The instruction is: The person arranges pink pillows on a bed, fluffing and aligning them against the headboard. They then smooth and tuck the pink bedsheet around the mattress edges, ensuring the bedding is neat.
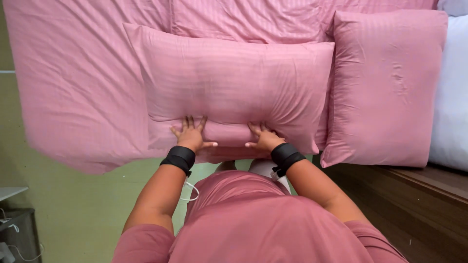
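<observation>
Both hands flat on pink pillow [234, 83]

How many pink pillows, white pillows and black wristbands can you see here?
Pink pillows: 2, a long one under both hands and a square one
White pillows: 1
Black wristbands: 2
Total: 5

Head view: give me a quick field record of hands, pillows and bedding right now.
left hand: flat on the long pink pillow, fingers spread
right hand: flat on the same pillow's near edge
wristbands: black, one on each wrist
second pillow: pink, beside the long one
duvet: pink, overhanging the bed
white bedding: far side
</observation>
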